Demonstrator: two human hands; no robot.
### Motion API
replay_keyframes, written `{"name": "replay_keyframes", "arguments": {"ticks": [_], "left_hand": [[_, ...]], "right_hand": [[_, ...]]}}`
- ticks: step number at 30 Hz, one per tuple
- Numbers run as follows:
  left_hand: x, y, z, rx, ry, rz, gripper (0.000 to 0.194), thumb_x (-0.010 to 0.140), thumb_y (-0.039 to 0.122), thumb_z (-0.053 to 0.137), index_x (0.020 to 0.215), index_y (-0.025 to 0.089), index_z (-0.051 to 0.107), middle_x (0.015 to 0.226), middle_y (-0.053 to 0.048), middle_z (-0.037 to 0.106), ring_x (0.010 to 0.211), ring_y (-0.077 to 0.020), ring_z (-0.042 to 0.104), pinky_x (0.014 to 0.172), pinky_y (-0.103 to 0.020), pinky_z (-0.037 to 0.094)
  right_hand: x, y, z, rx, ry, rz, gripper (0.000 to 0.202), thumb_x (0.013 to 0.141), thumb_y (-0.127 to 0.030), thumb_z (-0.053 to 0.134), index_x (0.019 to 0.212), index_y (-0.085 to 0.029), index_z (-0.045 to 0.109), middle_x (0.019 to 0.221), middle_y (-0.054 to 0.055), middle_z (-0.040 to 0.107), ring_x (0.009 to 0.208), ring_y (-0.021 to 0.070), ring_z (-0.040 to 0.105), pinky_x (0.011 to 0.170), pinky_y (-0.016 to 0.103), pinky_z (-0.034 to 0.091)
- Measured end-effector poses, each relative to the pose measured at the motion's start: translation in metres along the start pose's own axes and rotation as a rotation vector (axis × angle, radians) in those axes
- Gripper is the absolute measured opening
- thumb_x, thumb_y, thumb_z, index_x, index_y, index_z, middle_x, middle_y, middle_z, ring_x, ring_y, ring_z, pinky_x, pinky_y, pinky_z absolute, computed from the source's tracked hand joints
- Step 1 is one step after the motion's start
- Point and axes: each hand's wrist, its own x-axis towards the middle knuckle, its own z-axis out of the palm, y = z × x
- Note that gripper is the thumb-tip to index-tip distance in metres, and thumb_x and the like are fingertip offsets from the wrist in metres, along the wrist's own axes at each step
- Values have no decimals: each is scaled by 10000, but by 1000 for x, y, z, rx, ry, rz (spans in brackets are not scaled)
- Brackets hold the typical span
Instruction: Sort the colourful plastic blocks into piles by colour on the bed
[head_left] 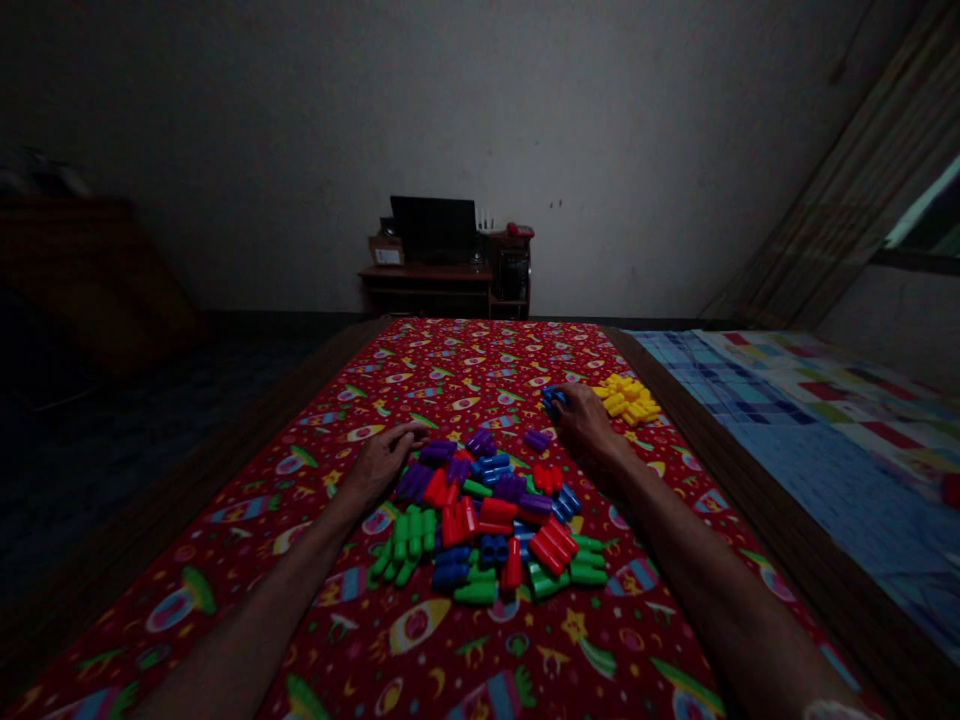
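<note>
While curling the right hand [585, 412] over blue plastic pieces [551, 402] beside a yellow pile [631, 400], cannot tell whether gripping or only touching; resting the left hand [386, 455], loosely open, near purple pieces [439, 453]. Working on a red rocket-print cloth [540, 640], with a mixed-colour heap [496, 514] between, and facing a monitor [433, 230] and a cardboard box [386, 251], contents hidden, on the desk [424, 272] beyond.

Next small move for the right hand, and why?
Probably have the right hand leave the blue plastic-looking tubes at its fingertips as a separate group: the yellow plastic-looking tubes sit in their own pile, while other blue ones lie in the multicoloured heap.
</note>
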Motion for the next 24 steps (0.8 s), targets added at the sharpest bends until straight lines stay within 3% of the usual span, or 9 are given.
{"name": "replay_keyframes", "arguments": {"ticks": [3,6,10,12,13,15,18,21,24], "left_hand": [[-1,1,0,8,3,-4,510,741,591,545,975,164,695,1012,-118,739,939,-279,691,869,-410,529],[-1,2,0,21,-6,-10,501,740,576,540,982,164,692,1020,-118,736,954,-277,688,867,-398,531],[0,1,0,30,-7,1,470,741,546,530,970,167,686,996,-110,739,942,-276,691,867,-401,532],[0,1,0,35,-9,7,459,738,533,526,966,167,684,991,-108,740,937,-276,692,870,-402,530],[0,1,0,40,-10,8,452,740,525,523,966,168,684,989,-106,740,939,-275,691,872,-402,529],[0,2,-1,53,-6,9,438,744,511,519,966,172,684,985,-102,742,946,-276,689,874,-404,528],[-1,4,-1,54,-1,6,428,746,500,518,962,170,686,987,-106,741,947,-277,689,878,-408,525],[0,3,-1,36,-6,3,432,739,509,534,952,167,691,988,-112,741,937,-279,691,878,-411,525],[0,2,0,13,-3,2,449,729,531,553,945,164,694,986,-115,741,933,-283,691,869,-413,529]], "right_hand": [[1,5,1,115,73,-41,218,833,-181,541,957,-126,712,963,109,702,894,190,616,801,270,432],[5,-5,-15,212,65,-32,223,839,-196,520,902,-140,726,871,73,715,801,170,620,723,248,427],[-1,-49,-38,231,-359,-197,216,833,-200,529,793,-135,732,667,11,668,614,118,558,566,203,345],[-13,-76,-39,202,-546,-322,200,845,-227,549,844,-150,733,693,9,675,614,111,554,550,197,323],[-19,-88,-36,155,-578,-364,190,848,-232,560,888,-162,732,739,22,689,641,118,566,556,200,323],[-32,-106,-27,28,-534,-397,222,851,-215,566,1017,-179,710,875,67,707,737,144,596,591,212,336],[-40,-112,-17,-80,-437,-385,328,849,-170,547,1160,-185,650,975,105,697,818,169,601,627,227,343],[-29,-99,-19,34,-419,-368,294,821,-168,572,1097,-160,671,874,69,697,743,150,583,609,217,330],[-10,-73,-26,165,-263,-261,257,825,-182,542,1025,-127,694,788,39,679,672,131,558,600,213,324]]}}
